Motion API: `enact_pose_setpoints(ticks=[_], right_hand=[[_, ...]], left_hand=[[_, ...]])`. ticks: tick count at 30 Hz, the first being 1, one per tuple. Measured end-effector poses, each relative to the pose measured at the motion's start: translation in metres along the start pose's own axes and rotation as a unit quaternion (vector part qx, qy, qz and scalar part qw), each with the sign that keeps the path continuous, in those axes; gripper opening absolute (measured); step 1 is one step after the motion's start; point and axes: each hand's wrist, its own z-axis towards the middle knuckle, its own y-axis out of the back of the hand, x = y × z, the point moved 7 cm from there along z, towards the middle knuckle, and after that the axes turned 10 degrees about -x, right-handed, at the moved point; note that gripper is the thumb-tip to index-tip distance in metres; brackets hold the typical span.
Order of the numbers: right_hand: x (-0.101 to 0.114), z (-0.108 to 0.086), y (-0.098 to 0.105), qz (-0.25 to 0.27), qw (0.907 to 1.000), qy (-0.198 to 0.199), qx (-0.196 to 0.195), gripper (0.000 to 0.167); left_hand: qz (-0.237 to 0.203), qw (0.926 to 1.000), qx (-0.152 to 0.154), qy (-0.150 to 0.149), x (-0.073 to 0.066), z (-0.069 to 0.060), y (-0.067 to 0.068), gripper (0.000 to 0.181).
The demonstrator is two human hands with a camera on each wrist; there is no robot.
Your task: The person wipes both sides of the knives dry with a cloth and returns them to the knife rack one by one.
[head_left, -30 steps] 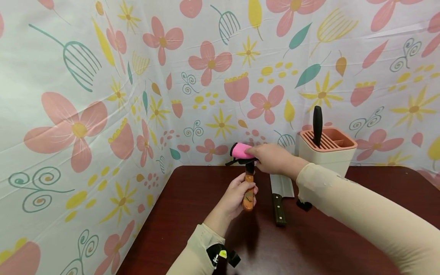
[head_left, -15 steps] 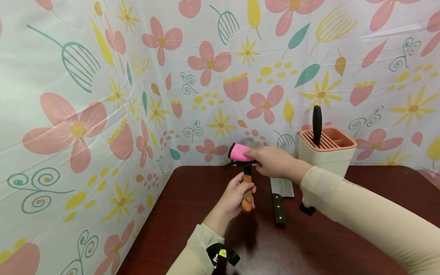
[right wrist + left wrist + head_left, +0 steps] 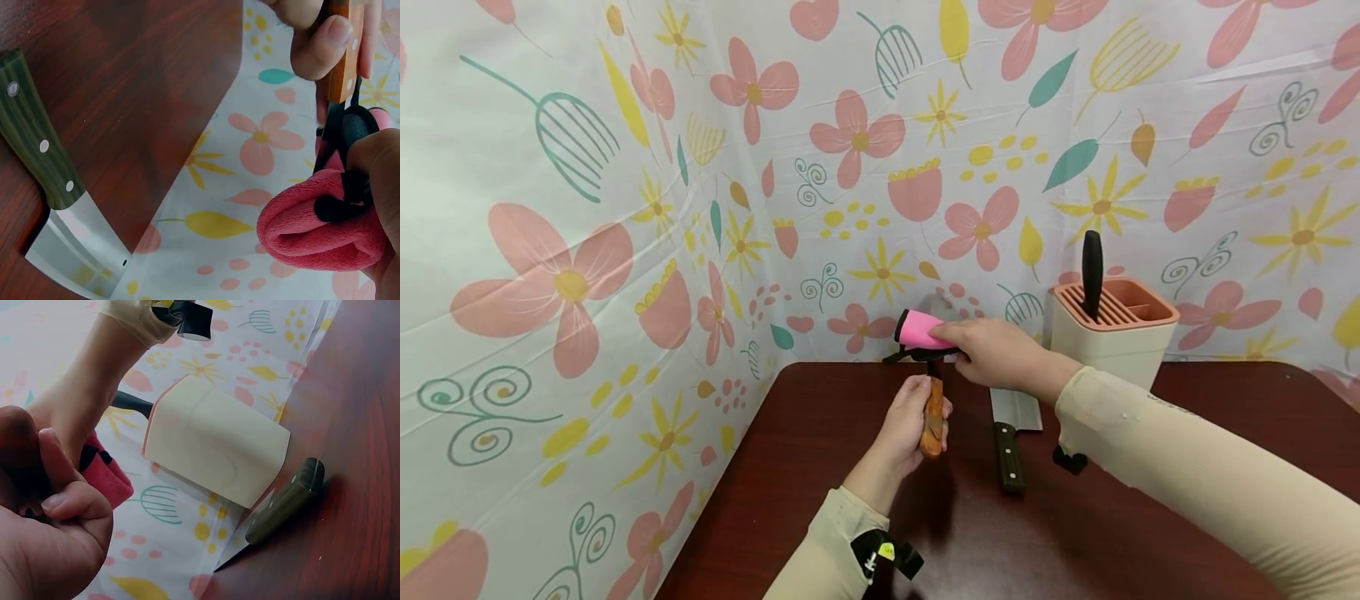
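A white sheet printed with pink flowers and yellow and teal leaves (image 3: 850, 217) lines the corner behind a dark reddish-brown table (image 3: 820, 417).

In the head view, the left hand (image 3: 904, 417) has its fingers closed around the orange-brown wooden handle (image 3: 933, 417) of a tool, held above the table near its far edge. The right hand (image 3: 996, 343) holds a pink cloth (image 3: 917, 330) with black trim over the tool's upper end; its index finger lies along the cloth, and the underside of this grip is hidden. A cleaver (image 3: 1006, 442) lies just to the right, its dark handle toward the person, its blade partly behind the right forearm. Farther right stands a cream knife holder (image 3: 1105, 350) with an orange slotted top, from which a black handle (image 3: 1092, 267) rises.

In the left wrist view, the left hand's curled fingers and thumb wrap the handle closely. The pink cloth hangs below the right wrist, its fingers largely hidden.

In the right wrist view, the left hand grips the riveted wooden handle, and a dark shank runs down to the cloth. The cloth is folded over in a thick bundle, with the right hand curled against it at the frame's edge.
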Motion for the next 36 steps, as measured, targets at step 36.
enact_pose_setpoints(ticks=[36], right_hand=[[0.047, -0.006, 0.009, 0.024, 0.9989, 0.040, 0.003, 0.049]], left_hand=[[-0.072, 0.9939, -0.061, -0.058, -0.002, 0.008, 0.014, 0.030]])
